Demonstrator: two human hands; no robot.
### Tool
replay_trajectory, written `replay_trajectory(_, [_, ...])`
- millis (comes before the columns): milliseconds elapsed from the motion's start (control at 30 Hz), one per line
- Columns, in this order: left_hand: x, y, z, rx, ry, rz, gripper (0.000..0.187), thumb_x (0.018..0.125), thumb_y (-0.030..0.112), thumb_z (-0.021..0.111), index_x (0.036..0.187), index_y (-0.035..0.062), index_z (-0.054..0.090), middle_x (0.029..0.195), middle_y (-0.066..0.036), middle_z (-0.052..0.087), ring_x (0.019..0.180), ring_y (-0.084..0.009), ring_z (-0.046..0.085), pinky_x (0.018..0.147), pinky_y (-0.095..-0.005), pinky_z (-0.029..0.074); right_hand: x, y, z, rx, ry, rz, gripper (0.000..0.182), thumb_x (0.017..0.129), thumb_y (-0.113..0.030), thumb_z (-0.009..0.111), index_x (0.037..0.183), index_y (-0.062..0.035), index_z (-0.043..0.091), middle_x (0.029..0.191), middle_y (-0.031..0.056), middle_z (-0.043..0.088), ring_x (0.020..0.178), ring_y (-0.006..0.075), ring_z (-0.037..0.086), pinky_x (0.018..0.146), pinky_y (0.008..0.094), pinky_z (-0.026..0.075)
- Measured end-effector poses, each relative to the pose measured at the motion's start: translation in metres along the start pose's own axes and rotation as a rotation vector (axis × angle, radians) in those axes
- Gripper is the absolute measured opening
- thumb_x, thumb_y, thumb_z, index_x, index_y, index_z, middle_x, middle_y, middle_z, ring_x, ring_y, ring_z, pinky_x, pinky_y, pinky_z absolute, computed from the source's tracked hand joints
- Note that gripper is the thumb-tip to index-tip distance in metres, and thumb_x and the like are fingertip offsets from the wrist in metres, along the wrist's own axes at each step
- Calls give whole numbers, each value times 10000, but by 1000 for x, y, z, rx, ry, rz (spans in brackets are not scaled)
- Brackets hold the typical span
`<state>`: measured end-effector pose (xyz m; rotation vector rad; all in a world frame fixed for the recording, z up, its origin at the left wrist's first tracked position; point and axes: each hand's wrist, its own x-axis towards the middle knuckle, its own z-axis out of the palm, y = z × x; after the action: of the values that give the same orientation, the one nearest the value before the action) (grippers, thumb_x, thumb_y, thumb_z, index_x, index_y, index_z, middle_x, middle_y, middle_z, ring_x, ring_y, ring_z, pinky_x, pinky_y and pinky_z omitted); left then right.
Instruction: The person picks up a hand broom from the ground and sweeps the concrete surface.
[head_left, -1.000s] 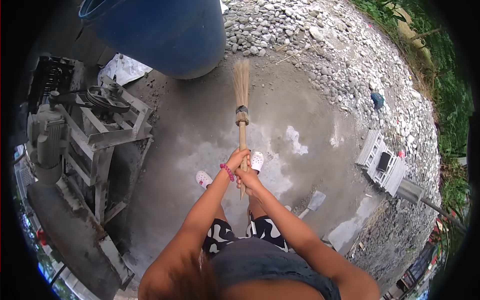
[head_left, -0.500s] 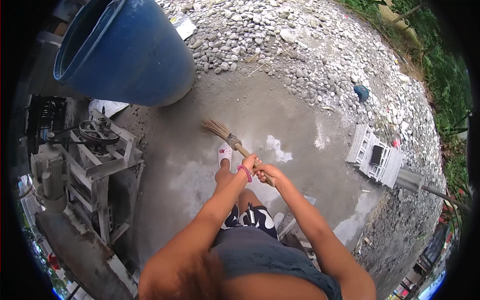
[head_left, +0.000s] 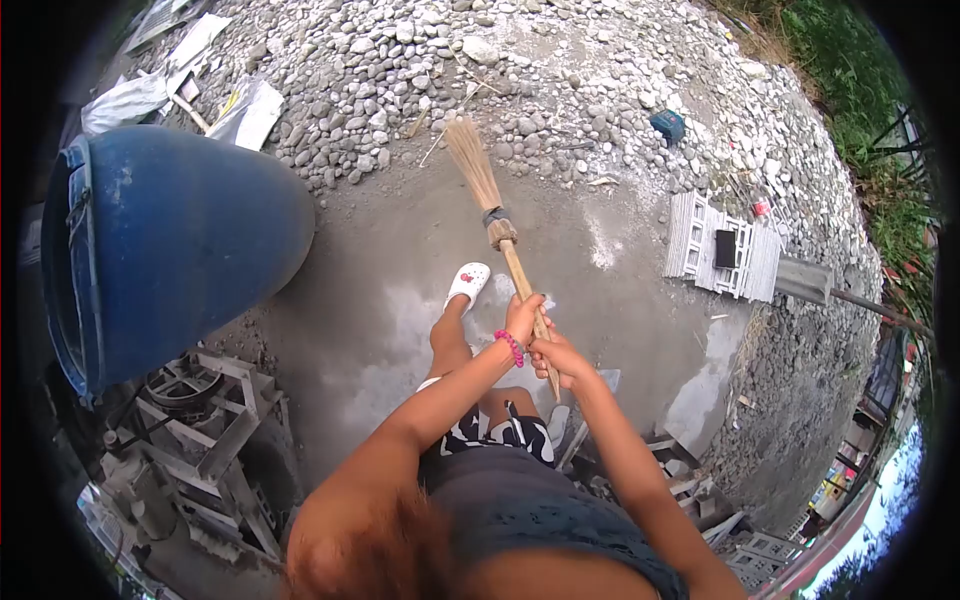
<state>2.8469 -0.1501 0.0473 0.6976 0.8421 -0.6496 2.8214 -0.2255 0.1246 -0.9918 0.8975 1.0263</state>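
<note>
A broom (head_left: 475, 175) with straw-like bristles and a wooden handle points away from me, its bristle end near the edge of the gravel. My left hand (head_left: 523, 320), with a pink bead bracelet at the wrist, is wrapped round the middle of the handle. Lower down, near the handle's end, my right hand (head_left: 558, 360) is closed on it as well. Beneath the broom lies a grey concrete floor (head_left: 390, 235) with pale powdery patches. My foot in a white clog (head_left: 467, 284) stands just left of the handle.
A large blue drum (head_left: 190, 240) stands at the left, above a metal frame with a wheel (head_left: 190, 385). Gravel (head_left: 560, 70) spreads beyond the floor. Hollow concrete blocks (head_left: 725, 250) with a black object on top sit at the right. White sacks (head_left: 240, 110) lie behind the drum.
The broom's bristle end has swung from the left to farther forward and right. My view has shifted, so the drum appears lower and farther left. Both hands still grip the handle.
</note>
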Motion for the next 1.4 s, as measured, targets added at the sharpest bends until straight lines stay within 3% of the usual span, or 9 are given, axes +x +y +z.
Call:
replay_trajectory(200, [15, -8, -34, -161, 447, -143, 77, 688, 97, 438, 681, 52, 375, 551, -50, 393, 486, -172, 460, 456, -312, 411, 44, -29, -25, -50, -213, 351, 60, 697, -30, 457, 724, -64, 415, 531, 3, 406, 371, 48, 359, 291, 173, 280])
replay_trajectory(533, [61, -26, 28, 185, -181, -513, 89, 703, 105, 474, 681, 68, 395, 543, -29, 419, 494, -145, 436, 490, -292, 405, 6, -10, -35, -73, 382, -216, 83, 680, -88, 470, 722, -62, 403, 542, -3, 415, 395, 62, 384, 316, 200, 306])
replay_trajectory(667, [47, -26, 16, 547, -416, -602, 91, 718, 119, 496, 744, 75, 422, 548, -17, 442, 490, -136, 452, 501, -290, 433, 19, 54, -8, 276, 484, -397, 230, 669, -73, 432, 895, -52, 395, 573, 19, 407, 426, 96, 412, 354, 230, 342])
replay_trajectory(700, [47, -34, 9, 623, -477, -624, 74, 723, 118, 495, 750, 77, 439, 559, -22, 455, 504, -145, 470, 502, -294, 439, 11, 65, -4, 405, 459, -420, 420, 660, -80, 453, 1056, -104, 316, 600, 53, 427, 400, 114, 401, 337, 248, 332])
replay_trajectory(767, [28, -48, 2, 830, -585, -672, 108, 731, 165, 500, 750, 71, 452, 581, -23, 476, 534, -152, 497, 516, -281, 447, 1, 100, -7, 724, 328, -424, 195, 670, -77, 464, 858, -49, 420, 561, 20, 400, 385, 106, 378, 338, 232, 326])
replay_trajectory(900, [-3, -86, -13, 1189, -727, -866, 196, 747, 256, 478, 752, 60, 482, 623, -33, 523, 549, -142, 521, 519, -246, 449, -23, 172, -16, 858, 441, -459, 77, 669, -97, 496, 667, -36, 449, 510, 19, 399, 372, 102, 370, 324, 230, 308])
replay_trajectory(1100, [-91, -150, -127, 1826, -890, -1215, 200, 744, 278, 456, 773, 84, 497, 679, -43, 542, 612, -141, 531, 570, -254, 445, -42, 318, 114, 1291, 643, -532, 165, 671, -140, 536, 570, -44, 448, 466, 18, 398, 374, 97, 374, 316, 226, 292])
replay_trajectory(1200, [-125, -173, -227, 1868, -811, -1390, 213, 717, 225, 484, 835, 54, 437, 806, -116, 511, 770, -257, 500, 709, -376, 395, -39, 394, 195, 1297, 788, -552, 159, 661, -148, 564, 596, -32, 478, 480, 20, 406, 383, 100, 371, 332, 232, 304])
replay_trajectory(1400, [-260, -177, -308, 2109, -854, -1774, 235, 740, 208, 447, 874, 19, 409, 861, -147, 505, 789, -271, 505, 731, -362, 394, -58, 492, 315, 1472, 914, -411, 179, 616, -159, 596, 616, -11, 495, 495, 37, 429, 401, 126, 397, 351, 251, 330])
